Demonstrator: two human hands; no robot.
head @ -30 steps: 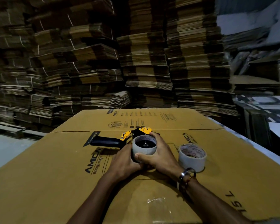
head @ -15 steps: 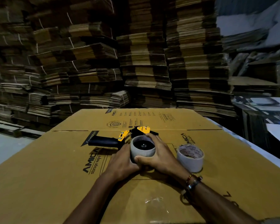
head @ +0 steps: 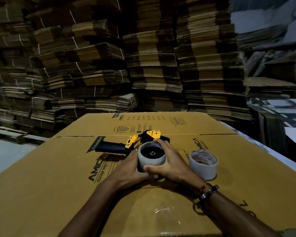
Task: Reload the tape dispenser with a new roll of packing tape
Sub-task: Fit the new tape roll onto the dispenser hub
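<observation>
A black and yellow tape dispenser (head: 135, 142) lies on its side on a flattened cardboard box (head: 58, 185), handle pointing left. A pale tape roll (head: 151, 159) sits on the dispenser's hub, its dark core facing up. My right hand (head: 167, 161) wraps the roll from the right, thumb on its near side, fingers over the far rim. My left hand (head: 128, 170) presses against the dispenser body at the roll's lower left. A second tape roll (head: 203, 164) stands on the cardboard just right of my right hand.
A scrap of clear tape (head: 162, 210) lies on the cardboard near me. Tall stacks of flattened cartons (head: 143, 65) fill the background. More boxes and papers (head: 280, 117) crowd the right side. Bare floor (head: 5, 151) shows at the left.
Both hands have stayed on the roll and dispenser. The roll looks seated slightly lower on the hub, and my right wrist has rotated a little.
</observation>
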